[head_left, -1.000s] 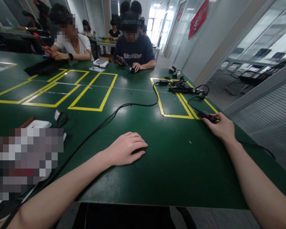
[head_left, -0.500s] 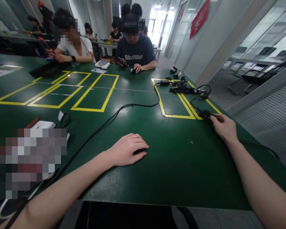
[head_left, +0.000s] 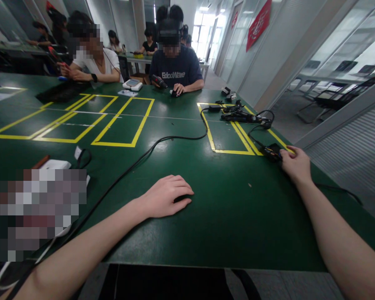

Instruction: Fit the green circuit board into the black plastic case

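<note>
head view: can't tell if your right hand (head_left: pixel 297 165) grips the black box (head_left: pixel 271 152); left hand (head_left: pixel 167 196) loosely open, cable (head_left: pixel 187 138) nearby

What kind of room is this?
Probably a workshop or training room: a big green table marked with yellow tape, a person across it with what looks like a power drill, and more people behind.

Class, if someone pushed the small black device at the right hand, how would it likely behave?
The small black device looks low and boxy, so it would probably slide rather than roll. It appears rigid, so should keep its shape. The thin cord trailing from it may tug.
</note>
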Motion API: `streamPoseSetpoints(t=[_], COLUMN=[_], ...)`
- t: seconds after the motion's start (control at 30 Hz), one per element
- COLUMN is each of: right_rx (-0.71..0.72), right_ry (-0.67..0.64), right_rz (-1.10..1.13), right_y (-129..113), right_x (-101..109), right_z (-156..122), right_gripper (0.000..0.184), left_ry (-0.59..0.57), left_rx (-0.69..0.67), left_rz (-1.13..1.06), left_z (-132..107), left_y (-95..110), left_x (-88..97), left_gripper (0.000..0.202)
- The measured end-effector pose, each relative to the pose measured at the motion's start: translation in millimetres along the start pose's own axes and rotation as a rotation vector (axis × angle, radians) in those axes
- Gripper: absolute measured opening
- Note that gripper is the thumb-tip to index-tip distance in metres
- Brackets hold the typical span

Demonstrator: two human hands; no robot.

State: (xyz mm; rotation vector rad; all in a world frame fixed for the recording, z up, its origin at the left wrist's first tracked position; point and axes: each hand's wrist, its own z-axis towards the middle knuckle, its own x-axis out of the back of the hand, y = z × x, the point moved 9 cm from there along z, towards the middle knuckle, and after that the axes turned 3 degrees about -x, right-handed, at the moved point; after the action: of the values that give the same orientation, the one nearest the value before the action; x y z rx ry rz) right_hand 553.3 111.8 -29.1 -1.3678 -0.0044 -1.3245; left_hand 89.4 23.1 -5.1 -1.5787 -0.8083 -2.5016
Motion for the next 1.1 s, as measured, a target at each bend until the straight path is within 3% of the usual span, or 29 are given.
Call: streamPoseSetpoints(t=[0.27, 0.37, 0.5, 0.63, 1.1], right_rx=[-0.064, -0.011, 0.119, 0.150, 0.088], right_ry=[-0.055, -0.066, 0.004, 0.017, -0.095], right_rz=[0.060, 0.070, -0.038, -0.108, -0.136], right_y=[-17, -27, -41, -43, -37], right_x=[4, 7, 13, 13, 5], right_z=[-18, -22, -21, -19, -18], right_gripper=[0.072, 0.065, 0.039, 0.024, 0.027], left_ry=[-0.003, -0.007, -0.010, -0.009, -0.013], left_rx=[-0.002, -0.001, 0.000, -0.006, -0.007], left_rz=[-0.004, -0.013, -0.011, 0.000, -0.005], left_z=[0, 0, 0, 0, 0], left_y=[1, 1, 1, 1, 2], left_x=[0.3, 0.6, 1.0, 1.1, 0.4], left_gripper=[0.019, 0.021, 0.021, 0.019, 0.020])
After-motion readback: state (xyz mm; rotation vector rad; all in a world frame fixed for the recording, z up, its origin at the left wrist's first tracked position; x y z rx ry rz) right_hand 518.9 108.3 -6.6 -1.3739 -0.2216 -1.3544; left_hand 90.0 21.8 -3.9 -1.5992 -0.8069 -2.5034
